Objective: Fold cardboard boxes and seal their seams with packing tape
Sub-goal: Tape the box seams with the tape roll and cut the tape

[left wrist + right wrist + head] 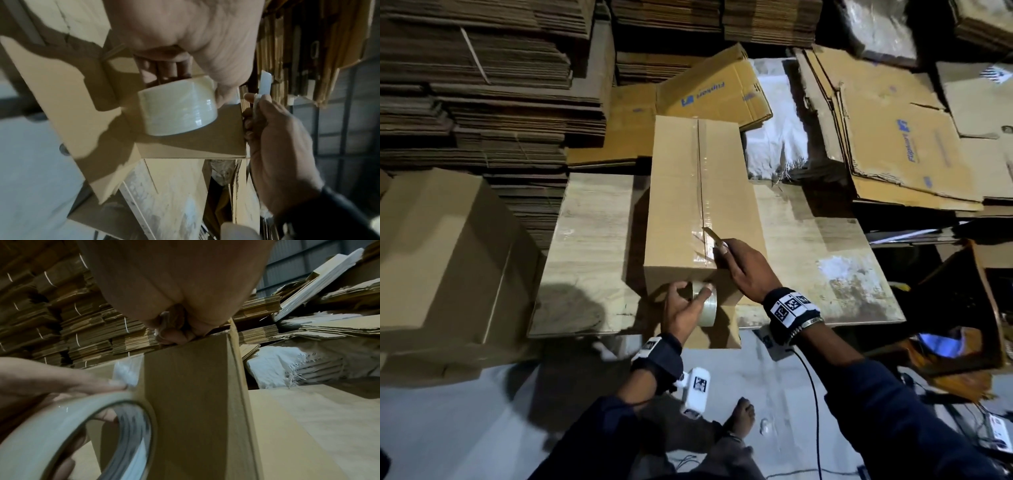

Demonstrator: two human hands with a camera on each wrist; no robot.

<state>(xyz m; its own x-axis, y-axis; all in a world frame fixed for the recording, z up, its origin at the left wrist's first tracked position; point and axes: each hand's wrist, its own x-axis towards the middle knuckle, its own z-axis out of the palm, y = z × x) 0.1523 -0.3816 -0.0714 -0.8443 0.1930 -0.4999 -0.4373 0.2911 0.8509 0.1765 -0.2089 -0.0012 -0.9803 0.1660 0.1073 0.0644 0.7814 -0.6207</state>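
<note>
A folded cardboard box (703, 202) is lying lengthwise across the middle of the bench (592, 246), its near end reaching the bench's front edge. A strip of clear packing tape (700, 178) is already running along the top centre seam from the far end towards the near one, so the top seam looks sealed along most of its length.

The left hand (683, 310) is gripping the roll of clear tape (705, 303) against the near end face of the box, fingers through the core and thumb over the outer winding; the left wrist view shows the roll (179, 112) clasped the same way. The tape appears to be coming over the near top edge and down to the roll, not yet severed.

The right hand (744, 270) is resting on the near top edge of the box, fingers curled round a small blade-like cutter (714, 236) whose tip is pointing at the seam. Whether the cutter is touching the tape cannot be told.

By my reading, the job on this box is at the cut-off stage: what remains is parting the tape and smoothing its tail down the end face. An assembled box (445, 260) is standing beside the bench's left edge, and stacks of flat cartons (482, 85) behind suggest many still to fold.
</note>
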